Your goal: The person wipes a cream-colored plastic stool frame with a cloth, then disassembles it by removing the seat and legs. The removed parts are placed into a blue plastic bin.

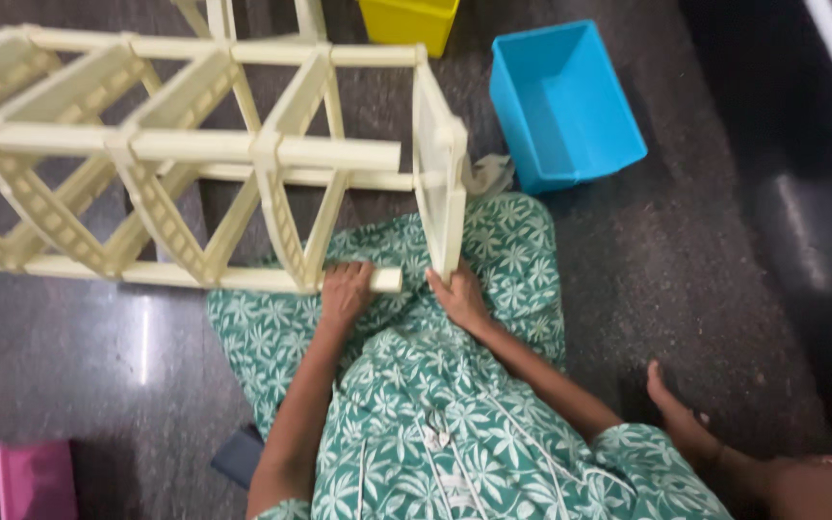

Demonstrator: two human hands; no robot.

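On the dark floor (686, 250), across your lap, lies one cream plastic rack frame (195, 154). Your left hand (347, 292) is closed around its lower bar; your right hand (458, 295) grips the upright end panel (440, 183). Beyond stand three bins: one blue (562, 106), one yellow (408, 21), one pink (13, 479) at the near left.

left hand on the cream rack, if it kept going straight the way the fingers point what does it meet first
The left hand is already wrapped on the bottom bar of the cream plastic rack, fingers pointing away from the body. Straight on, it would likely meet the slanted cream strut just above that bar, though depth is hard to judge.
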